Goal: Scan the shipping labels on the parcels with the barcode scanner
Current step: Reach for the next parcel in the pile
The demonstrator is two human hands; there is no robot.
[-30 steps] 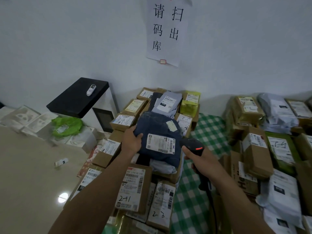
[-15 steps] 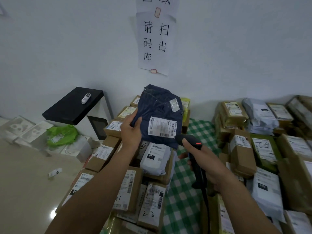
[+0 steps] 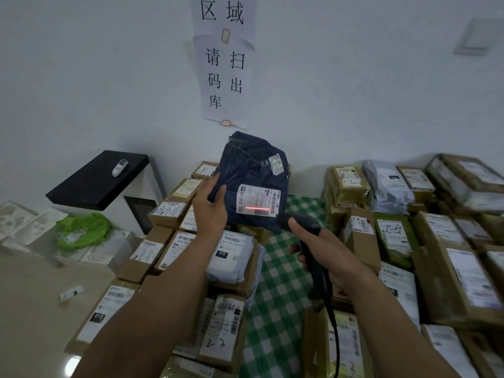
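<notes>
left hand (image 3: 211,207) reaching up, fingers curling round dark blue parcel (image 3: 253,170), right hand (image 3: 327,251) gripping barcode scanner (image 3: 302,227), red line crossing shipping label (image 3: 257,199)

a paper sign (image 3: 223,77) is hanging on the wall (image 3: 81,77), a small white device (image 3: 119,167) is lying on a black cabinet top (image 3: 92,181), a green bag (image 3: 81,233) sitting below.

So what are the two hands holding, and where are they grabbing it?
The left hand grips the dark blue parcel bag by its left edge. The right hand grips the barcode scanner by its handle.
</notes>
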